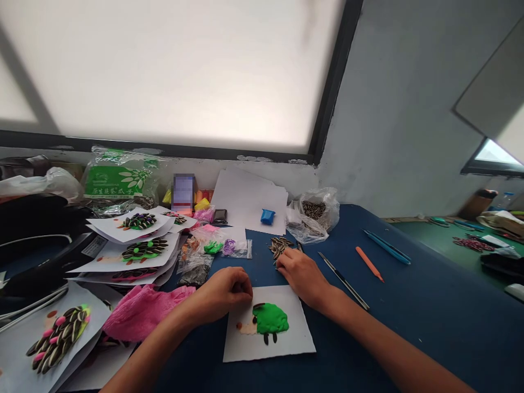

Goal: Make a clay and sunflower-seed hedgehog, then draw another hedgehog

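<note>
Your left hand point(227, 289) is curled shut at the paper point(268, 333), contents hidden; your right hand point(301, 273) pinches at the seeds point(279, 246). Risk: a forearm could smear the green clay point(270, 317).

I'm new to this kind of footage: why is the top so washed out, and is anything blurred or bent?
Head view: the window is overexposed to plain white; wide-angle bending slants its frame and the wall; a small patch by the bags is deliberately blurred; the hands and the green clay figure look evenly lit and sharp.
</note>
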Demonstrator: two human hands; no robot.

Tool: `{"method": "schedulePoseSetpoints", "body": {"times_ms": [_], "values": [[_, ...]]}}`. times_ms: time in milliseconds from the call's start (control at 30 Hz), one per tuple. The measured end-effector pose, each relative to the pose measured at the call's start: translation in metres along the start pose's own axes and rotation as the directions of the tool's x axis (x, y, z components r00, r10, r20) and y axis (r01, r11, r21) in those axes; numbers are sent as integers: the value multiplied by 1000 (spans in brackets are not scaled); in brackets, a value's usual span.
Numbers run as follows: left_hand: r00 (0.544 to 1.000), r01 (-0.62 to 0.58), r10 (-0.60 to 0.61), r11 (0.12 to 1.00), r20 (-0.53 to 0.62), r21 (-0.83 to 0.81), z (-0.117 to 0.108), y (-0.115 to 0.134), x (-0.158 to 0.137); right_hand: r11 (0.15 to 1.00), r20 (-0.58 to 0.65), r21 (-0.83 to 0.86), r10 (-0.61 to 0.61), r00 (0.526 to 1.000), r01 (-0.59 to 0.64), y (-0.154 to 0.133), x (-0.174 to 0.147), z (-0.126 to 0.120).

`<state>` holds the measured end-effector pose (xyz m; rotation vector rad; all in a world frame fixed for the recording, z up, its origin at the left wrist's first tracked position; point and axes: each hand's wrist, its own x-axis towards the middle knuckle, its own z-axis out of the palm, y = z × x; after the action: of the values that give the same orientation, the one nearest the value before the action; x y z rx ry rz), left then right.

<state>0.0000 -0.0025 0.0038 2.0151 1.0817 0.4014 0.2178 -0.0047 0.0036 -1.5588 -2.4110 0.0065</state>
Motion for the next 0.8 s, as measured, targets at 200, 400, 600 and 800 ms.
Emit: {"method": "schedulePoseSetpoints", "body": {"times_ms": [200, 400, 600, 800], "values": [[1000, 9, -9, 1000, -4, -25, 0, -1, 1, 996, -50, 85, -5, 999, 9, -2, -8, -10], [1000, 16, -17, 999, -4, -35, 1, -4, 1, 923, -61, 377, -58, 996, 77, -16, -19, -28], [1000, 9, -9, 1000, 5, -10, 0, -1, 0, 840, -19, 542, -35, 999, 40, -26, -23, -35], [999, 36, -33, 995, 33, -93, -4, -1, 1, 655, 59, 749, 91, 994, -105, -31, -23, -34]]}}
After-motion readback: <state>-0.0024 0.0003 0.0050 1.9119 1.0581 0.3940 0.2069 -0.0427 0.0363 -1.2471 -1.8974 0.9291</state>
